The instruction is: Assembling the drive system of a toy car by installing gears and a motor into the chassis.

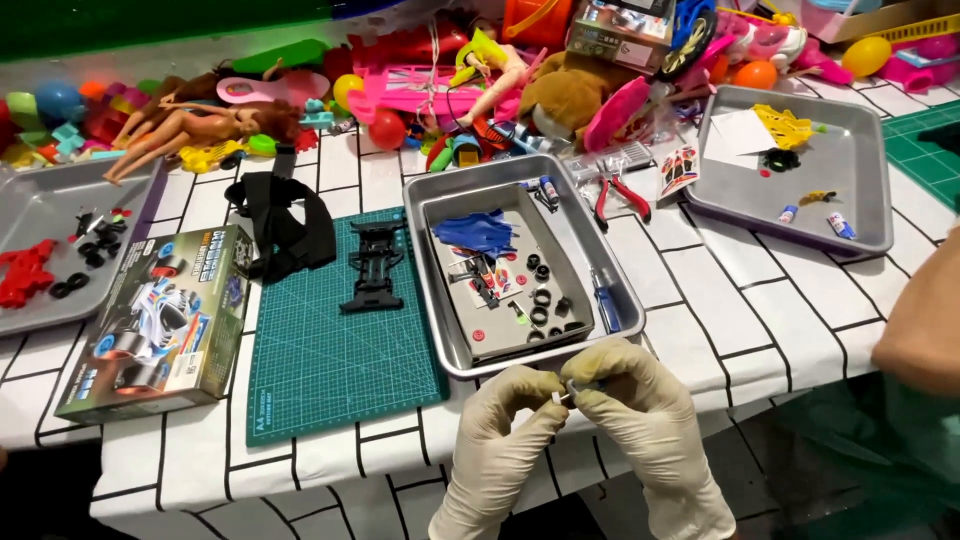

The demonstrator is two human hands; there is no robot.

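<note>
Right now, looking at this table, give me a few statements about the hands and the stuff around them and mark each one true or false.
1. Both gloved hands, left hand and right hand, pinch a small pale part between their fingertips. True.
2. The black chassis lies inside the middle metal tray. False: it lies on the green cutting mat, left of that tray.
3. Small black tyres lie in the middle tray. True.
4. The red-handled pliers are in the right hand. False: they lie on the tablecloth between the middle tray and the right tray.
5. The kit box stands on the cutting mat. False: it lies flat beside the mat, on its left.
</note>
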